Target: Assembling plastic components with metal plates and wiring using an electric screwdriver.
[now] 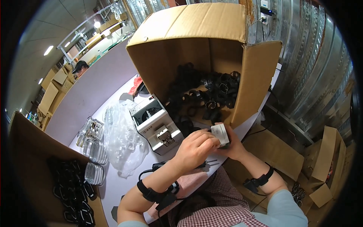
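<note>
A small white box-shaped block [220, 135] with print on its top face and a dark lower edge is held in front of the large carton's opening. My right hand [233, 146] is closed round its right side and underside. My left hand [197, 146] meets it from the left with bent fingers pressed together; some fingertips are hidden. Just left of my hands stands a white tabletop machine [155, 126] with an open top bin and a metal front piece. Under my left forearm, a black corded tool [160, 165] lies near a pink cloth [191, 184].
A big cardboard carton [189, 22] lies open toward me, holding many black ring-shaped parts [211, 90]. Clear plastic bags [123, 138] and stacked clear frames [94, 151] cover the table's left. Another carton [28, 140] holds black frames [73, 189]. Open boxes [321, 162] stand at right.
</note>
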A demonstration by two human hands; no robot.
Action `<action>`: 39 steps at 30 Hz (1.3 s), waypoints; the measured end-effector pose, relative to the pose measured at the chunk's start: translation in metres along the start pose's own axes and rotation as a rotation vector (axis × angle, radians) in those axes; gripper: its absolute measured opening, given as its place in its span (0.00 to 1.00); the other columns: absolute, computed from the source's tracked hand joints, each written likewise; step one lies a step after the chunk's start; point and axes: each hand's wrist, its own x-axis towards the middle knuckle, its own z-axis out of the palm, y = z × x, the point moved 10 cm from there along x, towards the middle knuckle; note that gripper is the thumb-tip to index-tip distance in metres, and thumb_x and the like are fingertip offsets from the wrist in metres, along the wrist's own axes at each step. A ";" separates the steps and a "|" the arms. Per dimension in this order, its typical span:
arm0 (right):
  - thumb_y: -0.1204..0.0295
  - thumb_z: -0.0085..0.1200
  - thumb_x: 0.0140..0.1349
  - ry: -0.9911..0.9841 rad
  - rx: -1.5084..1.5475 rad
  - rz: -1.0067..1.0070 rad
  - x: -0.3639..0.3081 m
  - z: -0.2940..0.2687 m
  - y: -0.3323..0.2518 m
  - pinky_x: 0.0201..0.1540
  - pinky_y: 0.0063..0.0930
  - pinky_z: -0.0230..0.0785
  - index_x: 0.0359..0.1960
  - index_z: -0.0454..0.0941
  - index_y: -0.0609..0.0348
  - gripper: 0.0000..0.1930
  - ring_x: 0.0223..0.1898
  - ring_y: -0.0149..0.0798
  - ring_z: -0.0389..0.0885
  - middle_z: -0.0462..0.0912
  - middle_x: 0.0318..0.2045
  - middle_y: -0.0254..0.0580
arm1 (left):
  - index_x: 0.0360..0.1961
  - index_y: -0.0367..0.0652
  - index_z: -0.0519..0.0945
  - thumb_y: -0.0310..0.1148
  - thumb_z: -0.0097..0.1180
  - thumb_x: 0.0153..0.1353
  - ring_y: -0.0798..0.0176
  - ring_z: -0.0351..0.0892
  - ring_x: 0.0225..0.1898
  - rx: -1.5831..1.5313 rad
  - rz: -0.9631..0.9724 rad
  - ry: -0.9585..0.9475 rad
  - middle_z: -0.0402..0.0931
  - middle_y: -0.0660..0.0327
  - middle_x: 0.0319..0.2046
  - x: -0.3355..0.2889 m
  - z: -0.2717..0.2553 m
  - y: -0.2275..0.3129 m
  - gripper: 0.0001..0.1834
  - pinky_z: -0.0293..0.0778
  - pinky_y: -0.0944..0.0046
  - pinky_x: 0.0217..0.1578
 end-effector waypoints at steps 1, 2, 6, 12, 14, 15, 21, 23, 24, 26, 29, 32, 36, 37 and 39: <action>0.66 0.80 0.47 0.042 -0.003 -0.028 -0.002 -0.004 -0.008 0.66 0.37 0.67 0.72 0.60 0.58 0.51 0.63 0.41 0.75 0.75 0.61 0.44 | 0.41 0.40 0.81 0.24 0.67 0.55 0.53 0.85 0.43 -0.003 -0.019 0.007 0.83 0.58 0.41 -0.001 0.000 0.002 0.13 0.80 0.51 0.52; 0.66 0.80 0.47 0.043 -0.003 -0.025 -0.005 -0.003 -0.017 0.66 0.37 0.67 0.72 0.60 0.58 0.51 0.63 0.41 0.75 0.75 0.61 0.44 | 0.41 0.40 0.81 0.24 0.67 0.55 0.53 0.85 0.43 -0.006 -0.020 0.006 0.83 0.58 0.41 0.000 -0.003 0.008 0.13 0.80 0.51 0.52; 0.68 0.81 0.45 0.067 0.004 -0.168 -0.028 -0.004 -0.085 0.64 0.37 0.69 0.71 0.61 0.59 0.52 0.60 0.42 0.77 0.76 0.59 0.46 | 0.42 0.41 0.83 0.25 0.70 0.55 0.57 0.85 0.45 -0.139 -0.078 0.104 0.86 0.60 0.41 0.013 -0.041 0.047 0.13 0.75 0.46 0.58; 0.64 0.79 0.47 -0.085 0.089 -0.553 -0.058 0.022 -0.192 0.52 0.41 0.76 0.64 0.69 0.71 0.44 0.50 0.53 0.82 0.80 0.53 0.58 | 0.37 0.50 0.88 0.31 0.65 0.58 0.64 0.82 0.42 -0.208 0.118 0.255 0.84 0.65 0.38 0.003 -0.098 0.134 0.06 0.74 0.47 0.56; 0.65 0.76 0.52 -0.048 0.139 -0.578 -0.064 0.027 -0.205 0.50 0.41 0.77 0.61 0.72 0.72 0.37 0.48 0.54 0.83 0.81 0.52 0.59 | 0.41 0.48 0.86 0.32 0.66 0.62 0.62 0.82 0.41 -0.249 0.204 0.206 0.83 0.63 0.38 0.006 -0.106 0.148 0.06 0.75 0.50 0.53; 0.65 0.76 0.52 -0.048 0.148 -0.566 -0.065 0.028 -0.206 0.50 0.41 0.77 0.61 0.72 0.72 0.37 0.48 0.54 0.83 0.81 0.52 0.59 | 0.39 0.50 0.87 0.32 0.67 0.61 0.66 0.82 0.41 -0.297 0.125 0.249 0.84 0.66 0.37 0.001 -0.109 0.149 0.05 0.72 0.47 0.56; 0.67 0.66 0.65 -0.134 0.093 -0.545 -0.066 0.047 -0.217 0.46 0.45 0.82 0.58 0.68 0.67 0.26 0.45 0.52 0.83 0.80 0.46 0.62 | 0.34 0.52 0.88 0.32 0.68 0.60 0.69 0.82 0.40 -0.325 -0.025 0.387 0.85 0.70 0.36 -0.018 -0.116 0.150 0.02 0.70 0.44 0.57; 0.67 0.64 0.66 -0.173 0.096 -0.539 -0.068 0.051 -0.219 0.45 0.44 0.83 0.57 0.69 0.67 0.24 0.43 0.52 0.84 0.81 0.45 0.63 | 0.34 0.52 0.88 0.33 0.69 0.58 0.69 0.81 0.39 -0.314 -0.045 0.471 0.85 0.71 0.35 -0.026 -0.121 0.153 0.03 0.71 0.45 0.56; 0.67 0.64 0.66 -0.168 0.101 -0.537 -0.069 0.054 -0.219 0.45 0.44 0.83 0.57 0.69 0.67 0.24 0.43 0.52 0.84 0.81 0.45 0.63 | 0.34 0.53 0.88 0.33 0.68 0.58 0.69 0.80 0.40 -0.312 -0.102 0.463 0.84 0.72 0.36 -0.025 -0.121 0.152 0.03 0.71 0.46 0.56; 0.67 0.64 0.66 -0.168 0.102 -0.531 -0.071 0.056 -0.218 0.46 0.44 0.82 0.57 0.69 0.68 0.24 0.43 0.52 0.84 0.80 0.45 0.62 | 0.34 0.55 0.88 0.34 0.68 0.59 0.69 0.79 0.40 -0.283 -0.148 0.479 0.83 0.73 0.35 -0.028 -0.121 0.156 0.03 0.71 0.47 0.56; 0.68 0.66 0.65 -0.211 0.091 -0.524 -0.072 0.061 -0.221 0.46 0.44 0.82 0.57 0.69 0.67 0.25 0.42 0.53 0.84 0.80 0.45 0.62 | 0.35 0.57 0.88 0.36 0.68 0.60 0.70 0.76 0.39 -0.221 -0.094 0.469 0.80 0.74 0.34 -0.035 -0.123 0.154 0.02 0.70 0.48 0.57; 0.68 0.67 0.64 -0.278 0.115 -0.488 -0.072 0.069 -0.217 0.46 0.44 0.82 0.58 0.69 0.67 0.26 0.42 0.52 0.84 0.80 0.45 0.60 | 0.36 0.59 0.88 0.38 0.68 0.61 0.70 0.74 0.38 -0.159 0.003 0.460 0.79 0.75 0.33 -0.046 -0.125 0.149 0.03 0.70 0.48 0.57; 0.67 0.70 0.61 -0.325 0.110 -0.507 -0.072 0.077 -0.210 0.45 0.43 0.82 0.59 0.69 0.66 0.29 0.42 0.51 0.84 0.80 0.44 0.58 | 0.41 0.53 0.86 0.34 0.67 0.64 0.65 0.75 0.38 -0.055 -0.157 0.638 0.79 0.68 0.36 -0.077 -0.130 0.145 0.06 0.72 0.54 0.52; 0.66 0.72 0.59 -0.339 0.114 -0.508 -0.073 0.079 -0.209 0.44 0.42 0.82 0.59 0.69 0.65 0.31 0.43 0.51 0.84 0.80 0.44 0.57 | 0.40 0.52 0.82 0.41 0.61 0.67 0.63 0.74 0.37 0.075 -0.228 0.591 0.76 0.67 0.34 -0.085 -0.134 0.141 0.07 0.71 0.50 0.54; 0.64 0.74 0.57 -0.343 0.152 -0.509 -0.075 0.082 -0.209 0.44 0.42 0.83 0.59 0.69 0.64 0.33 0.43 0.50 0.84 0.80 0.44 0.56 | 0.38 0.50 0.75 0.55 0.48 0.73 0.60 0.71 0.34 0.338 -0.361 0.490 0.70 0.65 0.29 -0.106 -0.148 0.132 0.20 0.71 0.43 0.58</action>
